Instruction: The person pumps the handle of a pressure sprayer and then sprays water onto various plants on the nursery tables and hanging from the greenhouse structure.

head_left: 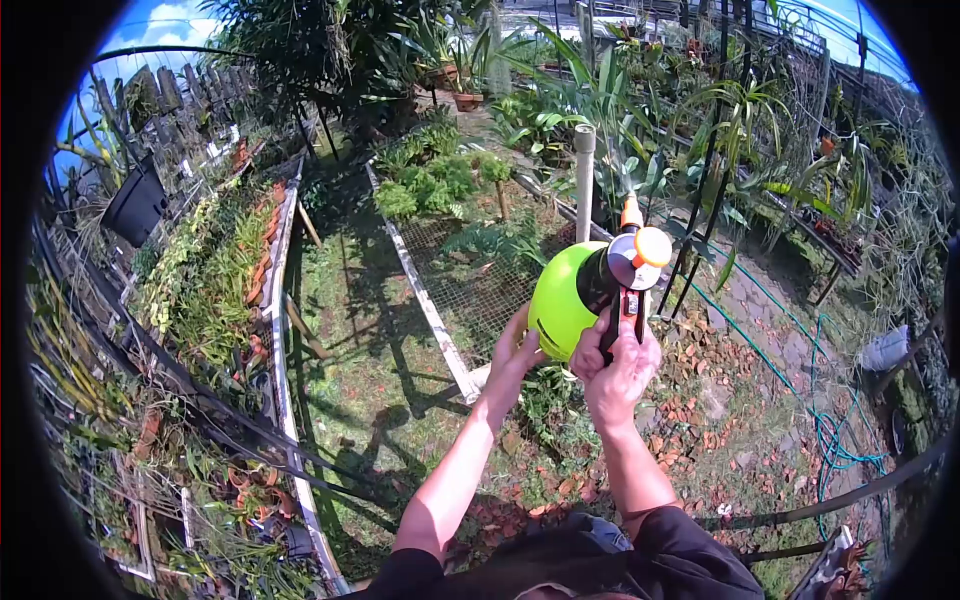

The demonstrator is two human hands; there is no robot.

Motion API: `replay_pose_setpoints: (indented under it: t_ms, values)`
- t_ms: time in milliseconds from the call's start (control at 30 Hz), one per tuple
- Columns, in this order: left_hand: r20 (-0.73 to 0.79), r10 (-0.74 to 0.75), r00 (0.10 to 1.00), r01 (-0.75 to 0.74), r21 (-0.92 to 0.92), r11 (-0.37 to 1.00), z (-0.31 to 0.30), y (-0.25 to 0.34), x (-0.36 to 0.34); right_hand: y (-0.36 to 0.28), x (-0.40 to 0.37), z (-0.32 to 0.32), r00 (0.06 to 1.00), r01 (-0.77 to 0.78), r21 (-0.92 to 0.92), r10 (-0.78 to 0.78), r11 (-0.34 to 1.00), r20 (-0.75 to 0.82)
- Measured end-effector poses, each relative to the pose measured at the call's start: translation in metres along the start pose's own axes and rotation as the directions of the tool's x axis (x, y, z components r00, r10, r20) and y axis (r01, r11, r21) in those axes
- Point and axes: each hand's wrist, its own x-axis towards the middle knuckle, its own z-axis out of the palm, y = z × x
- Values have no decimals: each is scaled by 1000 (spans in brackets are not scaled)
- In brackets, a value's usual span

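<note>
A pump sprayer (562, 300) with a lime-green tank, a black collar and an orange nozzle is held out in front of me. Around its black handle, by the trigger, my right hand (618, 372) is closed. My left hand (513, 352) cups the lower left side of the green tank, its fingers partly hidden behind it. The orange pump knob (654, 246) faces up towards me. From the nozzle tip (631, 212), pointed away at the plants, a pale mist seems to come out.
A mesh-covered bed (440, 270) with a white-edged frame lies ahead. Beside it stands a grey post (584, 180). Green hose (835, 440) loops over the ground at right. Potted plants fill a long bench (283, 370) at left. A black pot (135, 203) hangs there.
</note>
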Motion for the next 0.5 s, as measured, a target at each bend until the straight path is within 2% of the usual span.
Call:
replay_pose_setpoints:
  t_ms: [133,200,233,300,400,500]
  values:
    - [41,60,997,-54,-141,989,-6,29,27,-9,25,41,995,94,-17,-93,995,21]
    - [29,54,998,-49,-153,987,-8,45,31,-12,35,57,992,107,-58,-103,993,72]
    - [40,63,997,-60,-77,995,-16,46,38,-10,39,65,992,112,-54,-108,992,70]
    - [115,61,991,-52,-74,996,-22,55,49,-10,46,77,987,137,-68,-131,988,90]
    - [140,34,990,-29,-42,999,-29,68,65,-6,52,94,982,173,-114,-162,978,98]
    - [121,-3,993,15,-95,995,-22,95,64,12,66,102,976,183,-50,-175,982,131]
